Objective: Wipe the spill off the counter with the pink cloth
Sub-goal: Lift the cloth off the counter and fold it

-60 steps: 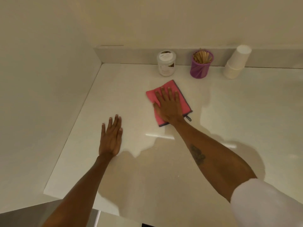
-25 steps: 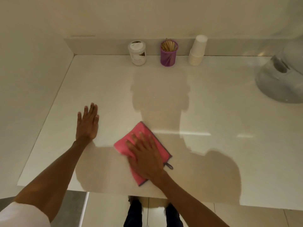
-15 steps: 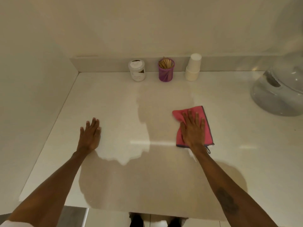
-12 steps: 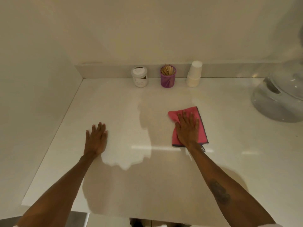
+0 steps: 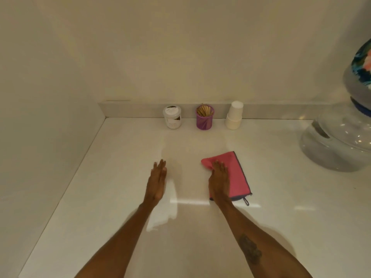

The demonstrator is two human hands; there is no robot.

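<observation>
The pink cloth (image 5: 239, 175), edged in dark grey with a small loop at its near corner, lies flat on the white counter (image 5: 120, 177) just right of the middle. My right hand (image 5: 219, 182) presses down on the cloth's left part, fingers together, and the far left corner is bunched at my fingertips. My left hand (image 5: 157, 181) is a short way to the left of it, fingers straight and turned partly on edge, holding nothing. I cannot make out any liquid on the glossy surface, only reflections and the shadows of my arms.
Against the back ledge stand a white lidded jar (image 5: 172, 119), a purple cup of wooden sticks (image 5: 204, 119) and a stack of white paper cups (image 5: 233, 118). A large clear glass vessel (image 5: 337, 145) stands at the right. A wall bounds the counter on the left.
My right hand swept the cloth from the near edge out to the right of the middle, where it now stays. My left hand has moved right, closer to the cloth, and turned on edge.
</observation>
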